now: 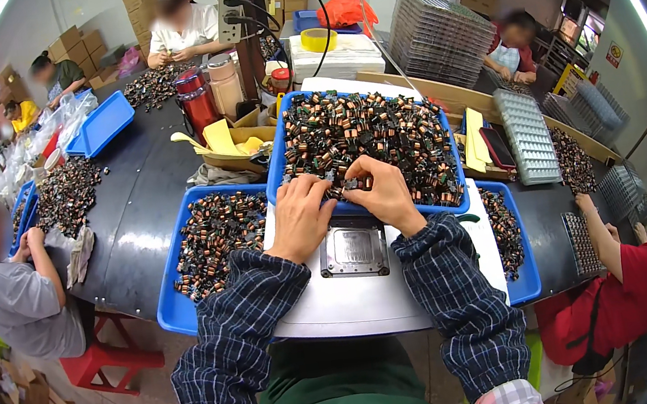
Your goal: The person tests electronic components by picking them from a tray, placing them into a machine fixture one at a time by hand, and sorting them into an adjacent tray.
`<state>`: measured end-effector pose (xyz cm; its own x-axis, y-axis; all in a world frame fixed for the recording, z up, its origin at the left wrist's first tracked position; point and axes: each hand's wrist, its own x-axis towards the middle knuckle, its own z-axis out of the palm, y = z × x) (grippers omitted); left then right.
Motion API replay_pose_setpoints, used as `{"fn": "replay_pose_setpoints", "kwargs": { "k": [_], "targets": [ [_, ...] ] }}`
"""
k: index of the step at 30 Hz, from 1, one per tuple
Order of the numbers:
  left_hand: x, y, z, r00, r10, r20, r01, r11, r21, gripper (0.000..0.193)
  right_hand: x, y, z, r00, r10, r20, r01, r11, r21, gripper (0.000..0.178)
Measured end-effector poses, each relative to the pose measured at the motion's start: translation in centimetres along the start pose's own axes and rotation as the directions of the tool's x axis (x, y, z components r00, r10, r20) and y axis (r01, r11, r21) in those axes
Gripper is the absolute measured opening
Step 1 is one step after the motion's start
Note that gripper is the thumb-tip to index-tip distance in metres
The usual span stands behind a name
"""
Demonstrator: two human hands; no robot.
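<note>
A blue tray heaped with small copper-wound coils with dark ends stands in front of me. Over its near rim, my right hand pinches one small coil between thumb and fingertips. Close beside it, my left hand rests at the same rim with fingers bent and drawn together; what its fingertips hold, if anything, is too small to make out. Just below both hands, a square metal fixture is set into a white work surface.
Blue trays of coils flank me at left and right. Behind stand a red flask, yellow tape roll and stacked clear trays. A phone lies by a white slotted tray. Several co-workers sit around the dark table.
</note>
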<state>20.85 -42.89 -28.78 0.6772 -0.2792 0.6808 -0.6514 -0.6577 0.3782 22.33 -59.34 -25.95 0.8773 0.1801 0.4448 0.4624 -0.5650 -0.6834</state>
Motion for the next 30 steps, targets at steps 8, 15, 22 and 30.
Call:
{"fn": "replay_pose_setpoints", "kwargs": {
  "k": [8,15,22,30],
  "targets": [
    [-0.4,-0.4,0.2,0.998,-0.038,0.05,0.041,0.998,-0.057,0.016,-1.0,-0.3,-1.0,0.996,0.069,0.062,-0.079,0.982,0.171,0.017],
    [0.1,0.0,-0.2,0.983,-0.177,0.057,0.184,0.97,-0.161,0.02,-5.3,-0.5,-1.7,0.977,0.103,0.189,-0.141,0.969,0.204,0.015],
    [0.1,-0.3,0.1,0.985,-0.168,0.029,0.17,0.963,-0.207,0.021,-6.0,-1.1,-0.8,0.98,-0.089,0.177,0.084,0.996,0.031,0.017],
    [-0.2,0.3,-0.2,0.973,-0.219,-0.071,0.182,0.921,-0.344,0.025,-5.9,-0.9,-0.6,0.948,-0.16,0.274,0.166,0.986,0.003,0.018]
  ]
}}
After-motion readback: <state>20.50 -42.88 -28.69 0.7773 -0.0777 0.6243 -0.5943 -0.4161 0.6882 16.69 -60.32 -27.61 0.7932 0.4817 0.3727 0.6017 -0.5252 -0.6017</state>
